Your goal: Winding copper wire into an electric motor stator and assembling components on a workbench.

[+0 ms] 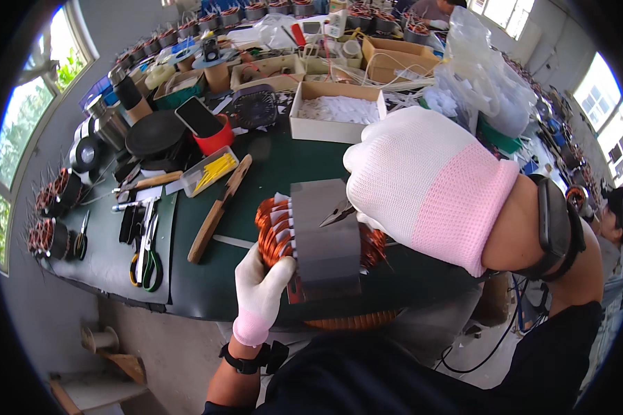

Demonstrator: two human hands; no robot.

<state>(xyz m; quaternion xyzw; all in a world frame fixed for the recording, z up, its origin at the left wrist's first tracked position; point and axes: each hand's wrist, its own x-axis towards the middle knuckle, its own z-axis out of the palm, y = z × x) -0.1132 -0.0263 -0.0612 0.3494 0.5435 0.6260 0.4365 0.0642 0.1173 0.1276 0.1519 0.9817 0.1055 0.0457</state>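
Note:
A motor stator (325, 238) with a grey laminated core lies on its side at the near edge of the green work surface. Orange copper windings (273, 228) with white insulating slips bulge from its left end, and more copper shows at the right end. My left hand (262, 289), in a white glove with a pink cuff, grips the lower left end by the windings. Above the core's right part, my right hand (408, 176), gloved alike, is closed around needle-nose pliers (337, 214). Their jaws point left over the core; the handles are hidden in my fist.
A wooden stick (218, 211), a tray of yellow strips (214, 171) and scissors (145, 259) lie to the left. Behind stand a white box of paper slips (339, 114) and a phone (199, 117) in a red holder. Plastic bags (481, 69) are at back right.

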